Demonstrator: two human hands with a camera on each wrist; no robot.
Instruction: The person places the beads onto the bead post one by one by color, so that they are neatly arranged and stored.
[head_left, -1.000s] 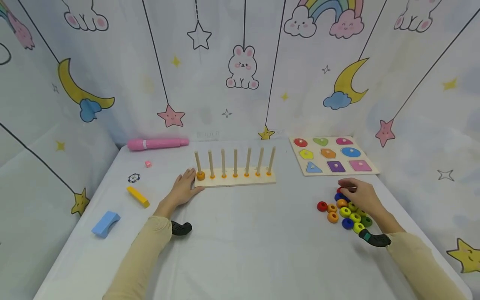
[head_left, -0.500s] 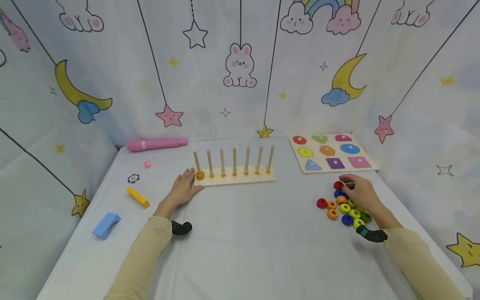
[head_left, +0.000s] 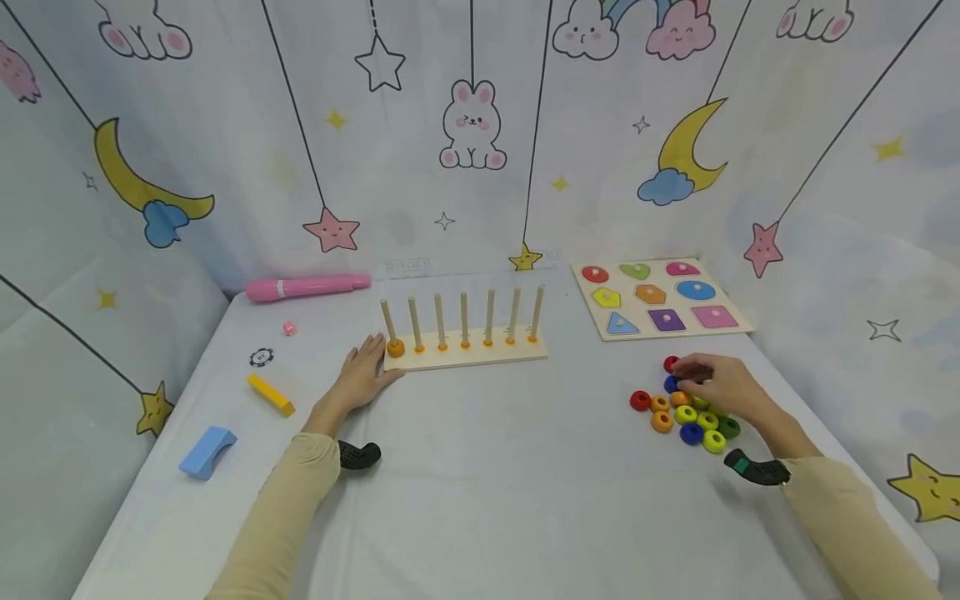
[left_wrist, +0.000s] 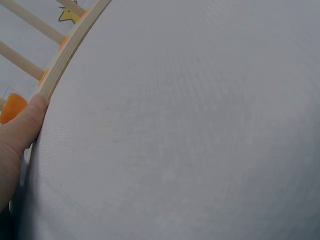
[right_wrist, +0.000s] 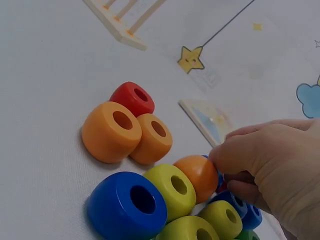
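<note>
In the head view, my left hand (head_left: 362,379) rests against the left end of a wooden peg board (head_left: 468,356), thumb along its front edge. An orange bead (head_left: 395,348) sits on the board's leftmost peg. My right hand (head_left: 723,383) is over a cluster of coloured wooden beads, its fingers bent beside a red bead (head_left: 671,364) and a blue bead (head_left: 671,384). In the right wrist view, its fingertips are next to an orange bead (right_wrist: 197,176); whether they pinch a bead is hidden. A yellow bead (right_wrist: 172,190) and a larger-looking blue bead (right_wrist: 129,205) lie nearby.
A shape puzzle board (head_left: 663,297) lies at the back right. On the left are a pink pen-like toy (head_left: 307,287), a pink die (head_left: 289,328), a poker chip (head_left: 262,357), a yellow block (head_left: 271,395) and a blue arch block (head_left: 208,452).
The head view has shifted slightly. My right hand has moved a little relative to the beads, its fingertips now lower beside the red and blue ones. My left hand stays at the peg board.
</note>
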